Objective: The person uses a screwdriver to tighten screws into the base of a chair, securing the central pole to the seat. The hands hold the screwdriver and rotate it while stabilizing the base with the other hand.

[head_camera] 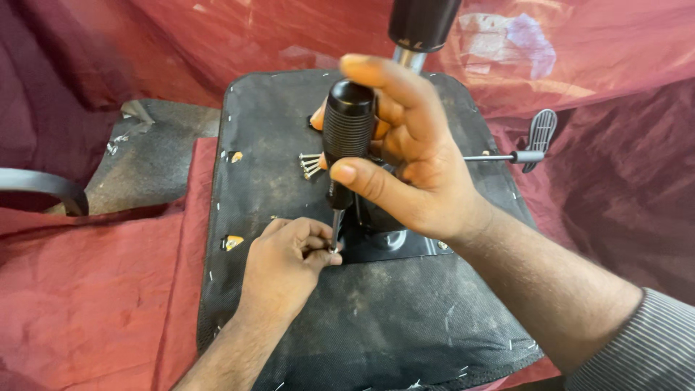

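Even soft daylight, faint shadows, sharp centre, near top edge slightly blurred

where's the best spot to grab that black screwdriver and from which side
Grip the screwdriver by its ribbed black handle, coming from the right side as the right hand does now. It stands nearly upright, tip down at the metal plate, and the ridges give purchase for turning. The left hand occupies the space by the tip, so stay high.

You are in a chair-repair workshop. An upturned office chair seat (347, 326) lies on red plastic sheeting (87, 289), loose screws (310, 164) on its dusty black underside beside the metal mounting plate (394, 242).
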